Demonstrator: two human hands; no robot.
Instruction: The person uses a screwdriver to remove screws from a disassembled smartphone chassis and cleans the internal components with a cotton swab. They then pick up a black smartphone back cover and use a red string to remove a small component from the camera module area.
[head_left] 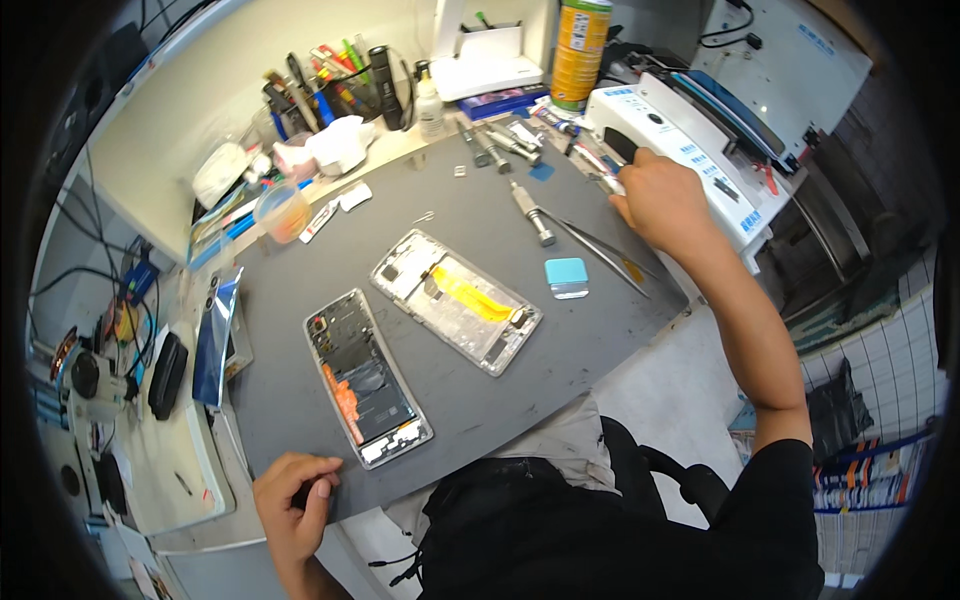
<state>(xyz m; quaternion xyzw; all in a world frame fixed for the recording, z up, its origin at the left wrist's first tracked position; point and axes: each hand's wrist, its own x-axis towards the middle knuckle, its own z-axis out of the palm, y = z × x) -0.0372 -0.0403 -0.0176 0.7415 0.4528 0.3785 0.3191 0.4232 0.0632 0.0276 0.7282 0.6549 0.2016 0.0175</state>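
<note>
My left hand (298,505) rests at the mat's front left edge, fingers loosely curled, thumb and forefinger apart, nothing visible in it. Just beyond lies an opened phone (365,385) with a black battery and an orange strip. To its right is a phone frame (457,300) with a yellow flex cable. My right hand (662,200) is at the mat's far right, beside a white machine (672,150). Its fingers are closed and mostly hidden behind the hand; what they hold cannot be made out. Tweezers (600,250) and a metal-handled screwdriver (532,215) lie nearby.
A small teal-lidded box (567,277) sits on the grey mat (560,350). More screwdrivers (508,143) lie at the back. A plastic cup (282,212), a pen holder (310,100) and a yellow can (580,55) stand behind. A blue phone panel (214,340) leans at left.
</note>
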